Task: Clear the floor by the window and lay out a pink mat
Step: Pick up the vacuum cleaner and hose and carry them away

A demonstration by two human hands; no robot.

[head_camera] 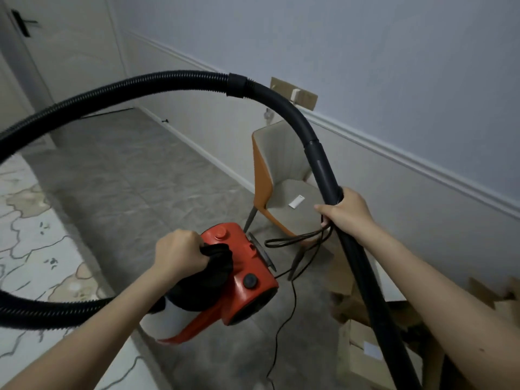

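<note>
Left hand: left hand [180, 254] is wrapped round the black carry handle [216, 253] on top of the red vacuum cleaner [242, 274], grip clenched tight on it, vacuum up off the floor.
Right hand: right hand [344, 211] has its grip closed round the dark wand tube [363, 263], and a loop of the power cord [292, 240] looks caught in the same fingers.
Hose: ribbed black hose [112, 92] arcs overhead from the wand, swings round the left side and comes back toward the vacuum.
Chair: orange-backed chair [284, 175] with a grey seat sits by the wall, just behind the wand.
Boxes: cardboard boxes [363, 350] on the grey floor [135, 175] at lower right.
Pink mat: can't see it anywhere here.
</note>
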